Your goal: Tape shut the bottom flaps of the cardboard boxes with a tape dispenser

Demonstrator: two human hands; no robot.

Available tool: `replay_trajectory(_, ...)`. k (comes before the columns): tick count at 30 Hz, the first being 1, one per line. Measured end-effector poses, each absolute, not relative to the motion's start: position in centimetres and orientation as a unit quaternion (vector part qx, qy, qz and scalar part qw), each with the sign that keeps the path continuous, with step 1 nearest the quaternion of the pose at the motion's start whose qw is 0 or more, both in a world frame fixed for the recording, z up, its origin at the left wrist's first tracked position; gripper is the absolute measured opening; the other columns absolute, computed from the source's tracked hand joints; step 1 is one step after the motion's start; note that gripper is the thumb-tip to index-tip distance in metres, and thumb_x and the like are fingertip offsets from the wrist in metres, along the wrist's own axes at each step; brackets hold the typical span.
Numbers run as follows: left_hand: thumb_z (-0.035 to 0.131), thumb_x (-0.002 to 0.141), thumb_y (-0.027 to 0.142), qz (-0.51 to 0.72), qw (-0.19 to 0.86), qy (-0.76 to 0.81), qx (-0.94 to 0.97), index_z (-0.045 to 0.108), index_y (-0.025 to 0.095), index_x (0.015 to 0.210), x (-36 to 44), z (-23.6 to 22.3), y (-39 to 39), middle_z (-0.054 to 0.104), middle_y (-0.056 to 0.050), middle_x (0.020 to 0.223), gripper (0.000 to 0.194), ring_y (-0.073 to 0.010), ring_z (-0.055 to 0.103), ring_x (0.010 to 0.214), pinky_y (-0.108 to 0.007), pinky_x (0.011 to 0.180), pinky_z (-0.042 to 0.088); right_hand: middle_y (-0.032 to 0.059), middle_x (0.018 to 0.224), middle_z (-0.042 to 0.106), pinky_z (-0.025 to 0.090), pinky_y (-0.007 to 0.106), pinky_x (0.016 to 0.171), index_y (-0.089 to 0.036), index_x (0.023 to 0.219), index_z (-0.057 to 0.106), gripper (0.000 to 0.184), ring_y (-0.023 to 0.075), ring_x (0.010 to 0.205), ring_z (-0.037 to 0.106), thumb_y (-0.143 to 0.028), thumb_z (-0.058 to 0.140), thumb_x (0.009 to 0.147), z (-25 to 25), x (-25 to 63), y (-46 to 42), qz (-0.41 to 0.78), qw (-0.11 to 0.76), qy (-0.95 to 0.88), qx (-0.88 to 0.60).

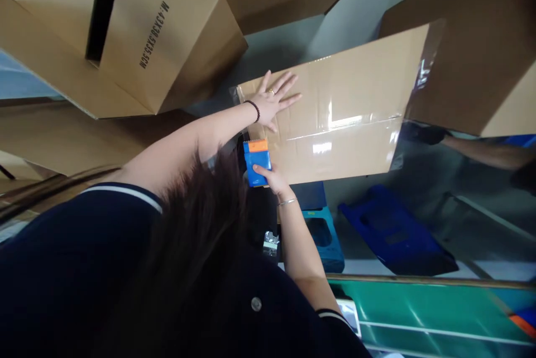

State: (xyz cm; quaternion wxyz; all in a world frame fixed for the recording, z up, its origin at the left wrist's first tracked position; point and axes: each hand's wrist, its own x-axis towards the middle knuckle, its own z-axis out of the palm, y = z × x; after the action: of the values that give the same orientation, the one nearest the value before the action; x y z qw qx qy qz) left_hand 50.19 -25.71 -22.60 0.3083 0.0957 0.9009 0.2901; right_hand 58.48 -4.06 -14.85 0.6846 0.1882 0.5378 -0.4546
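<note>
My left hand (274, 100) lies flat with fingers spread on the near end of a cardboard box (355, 84) whose seam is covered with shiny clear tape. A black bead bracelet is on that wrist and a ring on one finger. My right hand (273, 176), with a thin silver bracelet, is closed on a blue and orange tape dispenser (257, 161) held against the box's lower left corner. My dark navy shirt and hair fill the lower left.
Large cardboard boxes (138, 34) are stacked at upper left and another (473, 39) at upper right. Another person's arm (473, 151) reaches in under the taped box at right. A blue plastic stool (324, 235), a blue flat piece (393, 235) and a green surface (419, 308) lie below.
</note>
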Motion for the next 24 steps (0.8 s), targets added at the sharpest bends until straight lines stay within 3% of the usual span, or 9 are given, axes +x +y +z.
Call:
replay_trajectory(3,0.068,0.068,0.065,0.285,0.318,0.900,0.088,0.008,0.016,0.158,50.6,-23.7,-25.7,-0.019,-0.012,0.162,0.118,-0.0437,-0.030,0.141,-0.070,0.102,-0.023,0.0085,0.101,0.073,0.055,0.039,0.088,-0.013,0.105,0.071,0.055,0.0274,0.095,0.069,-0.052,0.079,0.067,-13.4,60.2,-0.1,-0.411,0.702,0.553,0.181)
replay_trajectory(8,0.070,0.063,0.065,0.281,0.325,0.900,0.071,0.006,0.024,0.157,50.3,-23.8,-26.3,-0.017,0.007,0.162,0.121,-0.0258,-0.040,0.139,-0.049,0.110,-0.031,0.0103,0.096,0.074,0.055,0.042,0.087,-0.011,0.104,0.073,0.057,0.0310,0.093,0.070,-0.050,0.082,0.064,-10.0,65.0,10.0,-0.324,0.742,0.532,0.248)
replay_trajectory(11,0.067,0.060,0.068,0.274,0.307,0.909,0.069,0.003,0.032,0.156,50.6,-23.6,-26.3,-0.023,0.014,0.158,0.121,-0.0231,-0.037,0.142,-0.044,0.104,-0.038,0.0109,0.101,0.074,0.054,0.043,0.092,-0.012,0.109,0.072,0.063,0.0314,0.098,0.069,-0.046,0.085,0.057,-9.2,67.3,14.0,-0.336,0.739,0.492,0.316)
replay_trajectory(14,0.065,0.056,0.073,0.268,0.304,0.912,0.064,0.001,0.042,0.155,50.7,-23.3,-26.4,-0.024,0.021,0.154,0.123,-0.0223,-0.037,0.141,-0.040,0.108,-0.037,0.0109,0.097,0.075,0.056,0.041,0.087,-0.012,0.105,0.073,0.060,0.0304,0.093,0.070,-0.043,0.085,0.055,-11.0,68.6,15.3,-0.330,0.736,0.481,0.343)
replay_trajectory(17,0.063,0.052,0.078,0.254,0.319,0.911,0.060,-0.001,0.044,0.155,50.4,-22.9,-26.7,-0.019,0.025,0.153,0.126,-0.0162,-0.044,0.135,-0.036,0.115,-0.030,0.0100,0.091,0.075,0.058,0.035,0.074,-0.012,0.102,0.073,0.053,0.0271,0.081,0.071,-0.040,0.083,0.057,-14.7,68.9,14.8,-0.306,0.745,0.491,0.331)
replay_trajectory(20,0.060,0.055,0.079,0.234,0.339,0.909,0.065,-0.002,0.036,0.156,49.7,-22.3,-27.0,-0.022,0.016,0.157,0.126,-0.0231,-0.039,0.140,-0.043,0.111,-0.033,0.0088,0.089,0.075,0.057,0.029,0.066,-0.014,0.101,0.072,0.048,0.0239,0.075,0.071,-0.036,0.081,0.060,-18.2,68.3,13.4,-0.301,0.751,0.502,0.307)
replay_trajectory(24,0.061,0.068,0.074,0.195,0.347,0.915,0.062,0.005,0.016,0.158,49.7,-20.6,-25.7,-0.024,-0.012,0.160,0.120,-0.0387,-0.023,0.145,-0.068,0.105,-0.024,0.0082,0.087,0.075,0.056,0.025,0.063,-0.014,0.092,0.072,0.036,0.0213,0.074,0.071,-0.035,0.078,0.064,-20.0,66.4,10.9,-0.287,0.770,0.491,0.290)
